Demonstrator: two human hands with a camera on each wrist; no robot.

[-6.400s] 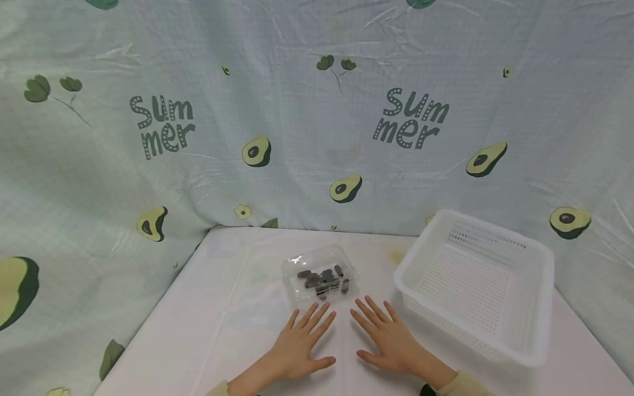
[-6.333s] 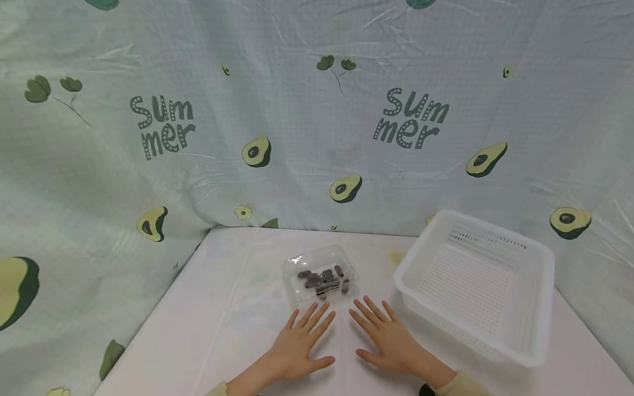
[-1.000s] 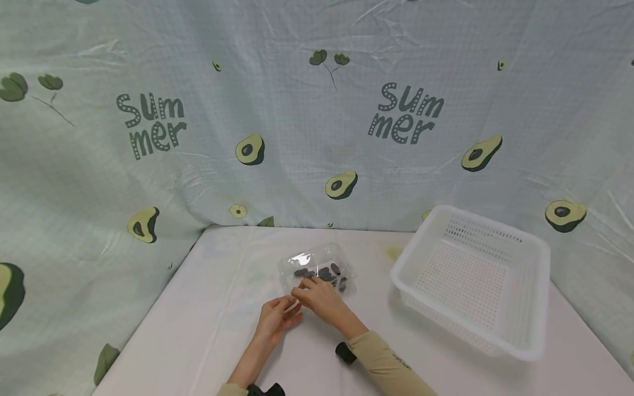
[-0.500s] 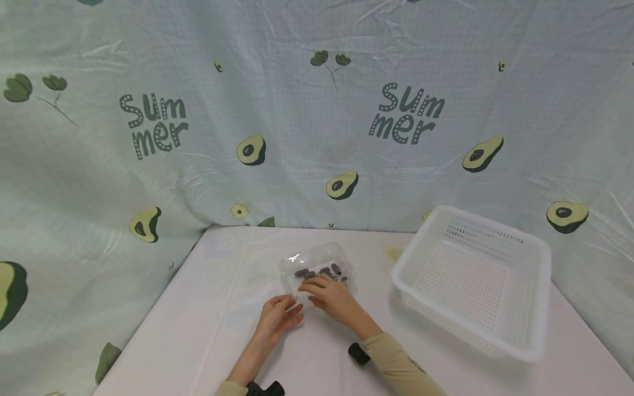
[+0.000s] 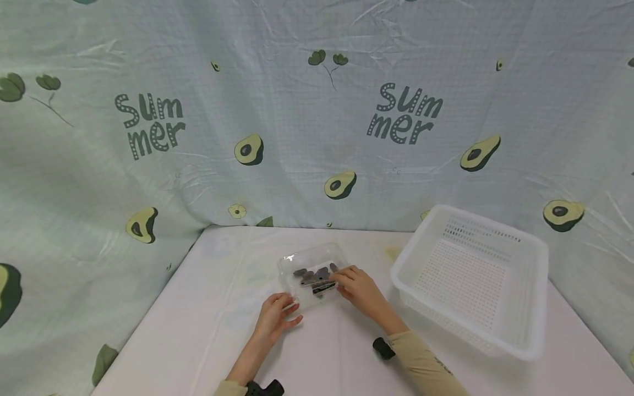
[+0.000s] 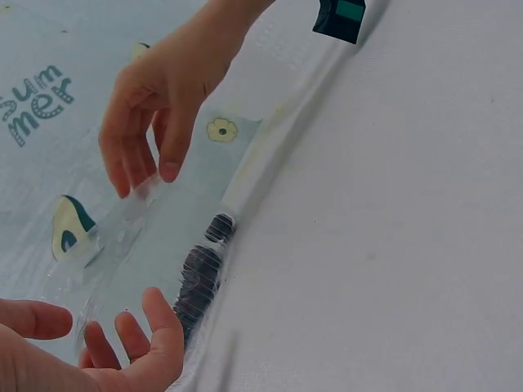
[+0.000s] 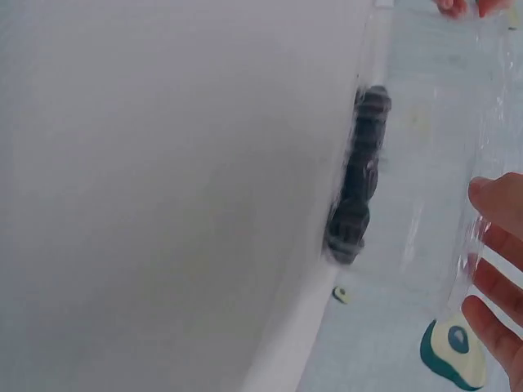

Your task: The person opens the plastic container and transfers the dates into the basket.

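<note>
A clear plastic lidded box [image 5: 314, 254] lies on the white table, with several dark oval pieces [image 5: 308, 278] inside that look like fruit. At its front left corner, the thumb and fingertips of my left hand [image 5: 271, 320] hold the edge, the other fingers spread loosely. My right hand [image 5: 365, 292] is at the front right corner. The right wrist view shows its thumb [image 7: 497, 200] on one side of the clear rim [image 7: 467, 245] and curled fingers on the other. In the left wrist view the dark pieces [image 6: 198, 286] lie along the box's bottom, below both hands.
A large white perforated plastic basket [image 5: 537, 297] stands to the right of the box. Behind the white table [image 5: 208, 308] hangs a pale curtain [image 5: 287, 110] printed with avocados and lettering. Black wrist devices sit on both forearms.
My right hand has moved from the box's front left corner along its front edge to the front right corner. The left hand has stayed at the left corner. Earlier, both hands lay flat before the box.
</note>
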